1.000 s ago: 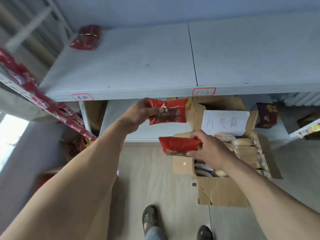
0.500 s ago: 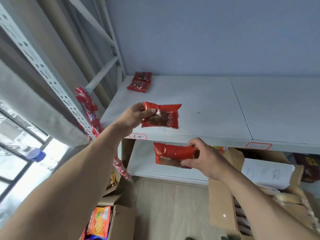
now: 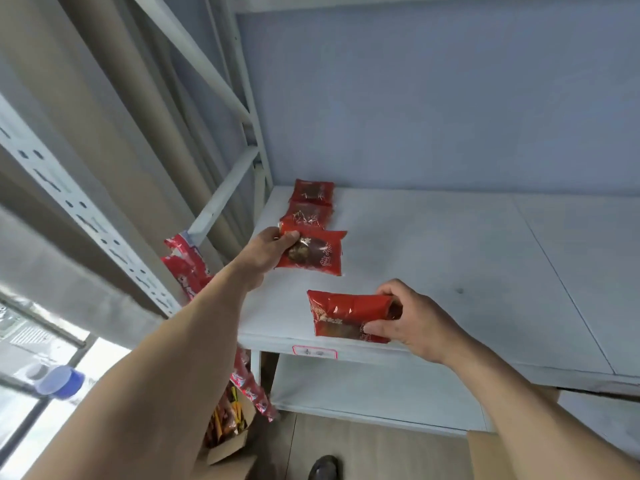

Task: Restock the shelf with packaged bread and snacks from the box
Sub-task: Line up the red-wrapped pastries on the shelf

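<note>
The left hand [image 3: 266,249] pinches a red snack packet [image 3: 311,252] by its corner over the white shelf [image 3: 450,258], just near of two packets [image 3: 310,204] lying in the far left corner; the right hand [image 3: 412,323] grips a second red packet [image 3: 349,315] above the shelf's near edge

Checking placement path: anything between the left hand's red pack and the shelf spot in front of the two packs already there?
Nothing visible. The left hand holds its red pack just in front of the two shelved packs; the shelf around it is bare. The right hand's pack sits nearer the front edge.
</note>
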